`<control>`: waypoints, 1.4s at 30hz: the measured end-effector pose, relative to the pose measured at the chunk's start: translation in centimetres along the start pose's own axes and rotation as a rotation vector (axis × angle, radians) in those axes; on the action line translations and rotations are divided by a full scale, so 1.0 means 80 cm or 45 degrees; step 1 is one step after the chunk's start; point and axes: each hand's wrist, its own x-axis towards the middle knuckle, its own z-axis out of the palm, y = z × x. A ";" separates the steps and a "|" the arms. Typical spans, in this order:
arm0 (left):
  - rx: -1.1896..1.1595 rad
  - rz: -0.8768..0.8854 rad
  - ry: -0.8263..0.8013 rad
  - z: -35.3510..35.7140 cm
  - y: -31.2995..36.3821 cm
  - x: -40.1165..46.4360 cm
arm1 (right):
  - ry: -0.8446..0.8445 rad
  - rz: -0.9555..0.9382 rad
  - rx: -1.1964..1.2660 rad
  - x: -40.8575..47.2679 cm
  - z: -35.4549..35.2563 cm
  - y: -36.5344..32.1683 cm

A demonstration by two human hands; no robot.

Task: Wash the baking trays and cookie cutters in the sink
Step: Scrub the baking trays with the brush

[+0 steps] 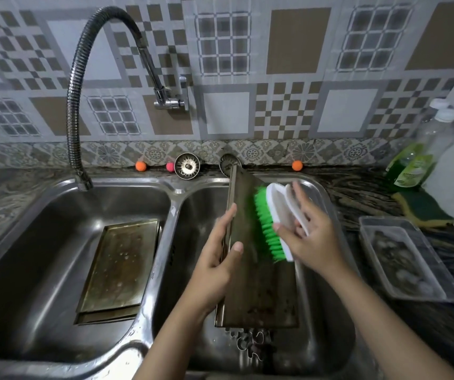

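Cookie cutters [250, 345]: lying low in the right bowl, under the tray's near end.
Tray [258, 272]: I hold it tilted over the right bowl; stiff, thin, probably wet and slippery.
Left hand [220, 253]: I pinch its left edge.
Right hand [308, 234]: wrapped round the brush [272, 220], bristles on the tray.
Second tray [121, 267]: flat in the left bowl.

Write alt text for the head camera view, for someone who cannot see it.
A person's left hand holds a baking tray tilted over the right basin of a steel double sink while the right hand scrubs it with a green-bristled brush. Another tray lies in the left basin; cookie cutters sit below.
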 end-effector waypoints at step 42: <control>-0.286 0.131 0.476 -0.019 -0.004 0.019 | -0.004 0.142 0.182 -0.087 0.072 -0.034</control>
